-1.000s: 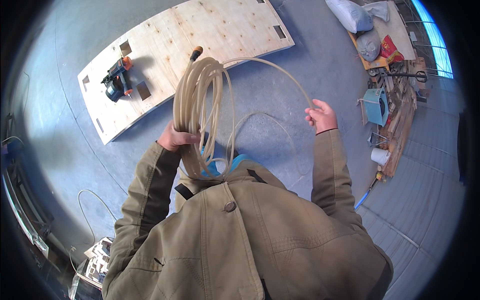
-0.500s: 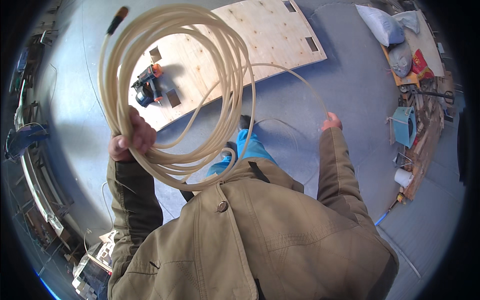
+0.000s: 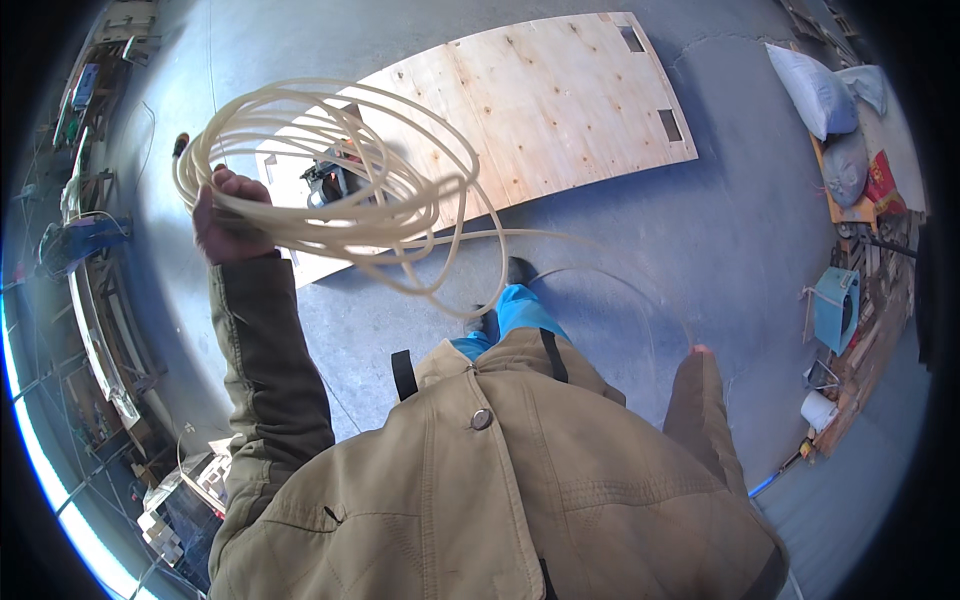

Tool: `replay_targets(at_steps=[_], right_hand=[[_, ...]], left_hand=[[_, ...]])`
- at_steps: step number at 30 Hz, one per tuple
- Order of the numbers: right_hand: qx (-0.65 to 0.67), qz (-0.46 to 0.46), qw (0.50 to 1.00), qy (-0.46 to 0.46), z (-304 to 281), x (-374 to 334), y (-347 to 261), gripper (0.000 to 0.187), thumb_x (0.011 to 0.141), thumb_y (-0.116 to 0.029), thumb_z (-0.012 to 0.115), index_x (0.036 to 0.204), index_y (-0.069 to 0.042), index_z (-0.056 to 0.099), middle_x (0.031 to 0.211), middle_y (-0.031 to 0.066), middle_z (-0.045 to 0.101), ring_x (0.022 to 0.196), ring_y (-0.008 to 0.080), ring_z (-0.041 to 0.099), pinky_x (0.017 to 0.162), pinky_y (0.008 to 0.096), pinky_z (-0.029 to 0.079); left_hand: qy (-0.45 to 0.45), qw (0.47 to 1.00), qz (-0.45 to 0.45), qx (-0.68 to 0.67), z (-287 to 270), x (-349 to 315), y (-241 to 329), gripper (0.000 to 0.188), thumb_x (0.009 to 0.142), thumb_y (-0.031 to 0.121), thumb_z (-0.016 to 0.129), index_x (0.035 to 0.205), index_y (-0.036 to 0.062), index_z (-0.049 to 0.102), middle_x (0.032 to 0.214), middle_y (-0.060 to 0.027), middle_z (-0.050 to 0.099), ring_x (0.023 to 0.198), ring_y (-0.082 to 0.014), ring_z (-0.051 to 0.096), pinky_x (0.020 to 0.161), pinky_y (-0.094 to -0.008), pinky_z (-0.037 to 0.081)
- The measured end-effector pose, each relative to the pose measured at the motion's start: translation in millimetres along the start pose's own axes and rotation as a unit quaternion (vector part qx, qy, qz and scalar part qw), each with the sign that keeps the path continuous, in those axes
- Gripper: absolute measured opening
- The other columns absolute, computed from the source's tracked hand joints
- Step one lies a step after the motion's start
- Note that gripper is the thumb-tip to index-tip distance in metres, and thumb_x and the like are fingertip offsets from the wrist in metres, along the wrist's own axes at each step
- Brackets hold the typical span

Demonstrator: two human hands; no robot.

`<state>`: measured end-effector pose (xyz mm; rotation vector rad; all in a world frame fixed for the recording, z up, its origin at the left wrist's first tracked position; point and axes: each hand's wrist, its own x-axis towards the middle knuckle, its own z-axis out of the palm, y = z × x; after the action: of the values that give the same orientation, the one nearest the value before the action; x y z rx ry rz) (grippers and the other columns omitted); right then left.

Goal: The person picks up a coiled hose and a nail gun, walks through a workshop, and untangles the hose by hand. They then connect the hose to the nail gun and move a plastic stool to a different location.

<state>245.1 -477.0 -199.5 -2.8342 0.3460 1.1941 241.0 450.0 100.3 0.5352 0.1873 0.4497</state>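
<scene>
Loose loops of a cream-coloured air hose (image 3: pixel 450 190) hang from my left hand (image 3: pixel 232 218), whose fingers are wrapped round the bundle. A dark hose fitting (image 3: pixel 181 145) shows at the far left of the coil. From the loops, a single length of hose arcs right across to my right hand (image 3: pixel 700 349). Only a bit of that hand shows past the sleeve, closed where the hose reaches it. Behind the loops, a black and orange power tool (image 3: pixel 328 184) rests on a plywood sheet (image 3: pixel 560 110), partly covered from view.
The plywood on the grey floor (image 3: pixel 590 225) has rectangular cutouts. White sacks (image 3: pixel 812 90), a red bag (image 3: pixel 884 182), a light-blue box-like device (image 3: pixel 836 308) and a white bucket (image 3: pixel 818 410) are along the right. Shelving with clutter lines the left. More hose trails on the floor.
My left hand has lowered and tilted the coil, and its loops have spread flatter. My right hand has moved outward to the right and nearer my body, drawing the single length along.
</scene>
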Motion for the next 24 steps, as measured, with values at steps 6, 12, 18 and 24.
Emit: replay_targets(at_steps=[6, 12, 18, 24], right_hand=[[-0.049, 0.09, 0.995, 0.015, -2.0, -54.4, 10.5, 0.024, 0.084, -0.016, 0.065, 0.105, -0.006, 0.068, 0.094, 0.0132, 0.07, 0.086, 0.0238, 0.064, 0.075, 0.0378, 0.052], [-0.056, 0.142, 0.988, 0.029, -44.6, -64.9, 33.2, 0.03, 0.082, -0.017, 0.068, 0.109, -0.005, 0.067, 0.098, 0.0144, 0.07, 0.09, 0.0245, 0.065, 0.078, 0.0389, 0.053], [-0.078, 0.166, 0.982, 0.036, -87.1, -63.6, 34.8, 0.036, 0.08, -0.017, 0.071, 0.113, -0.004, 0.066, 0.102, 0.0156, 0.069, 0.094, 0.0252, 0.065, 0.081, 0.0401, 0.053], [-0.103, 0.191, 0.975, 0.05, -117.5, -89.8, 23.2, 0.043, 0.078, -0.017, 0.074, 0.117, -0.003, 0.064, 0.106, 0.0167, 0.069, 0.098, 0.026, 0.066, 0.084, 0.0412, 0.054]], left_hand=[[0.266, 0.941, 0.206, 0.031, -31.3, 54.4, 12.6, 0.018, 0.09, 0.014, 0.064, 0.102, 0.0016, 0.063, 0.098, -0.0111, 0.067, 0.097, -0.0268, 0.064, 0.094, -0.0441, 0.052], [0.337, 0.894, 0.172, 0.241, -77.9, 47.9, -19.1, 0.02, 0.08, 0.0, 0.067, 0.099, -0.0029, 0.061, 0.091, -0.012, 0.067, 0.087, -0.0258, 0.066, 0.085, -0.0382, 0.055], [0.343, 0.858, -0.022, 0.383, -98.7, 22.2, -29.5, 0.029, 0.076, 0.006, 0.07, 0.1, -0.0077, 0.064, 0.087, -0.016, 0.068, 0.081, -0.0277, 0.068, 0.075, -0.0386, 0.056], [0.372, 0.906, -0.099, 0.174, -157.0, 10.5, -51.4, 0.019, 0.08, 0.003, 0.069, 0.097, -0.0039, 0.063, 0.088, -0.0117, 0.067, 0.084, -0.0258, 0.067, 0.081, -0.0382, 0.058]])
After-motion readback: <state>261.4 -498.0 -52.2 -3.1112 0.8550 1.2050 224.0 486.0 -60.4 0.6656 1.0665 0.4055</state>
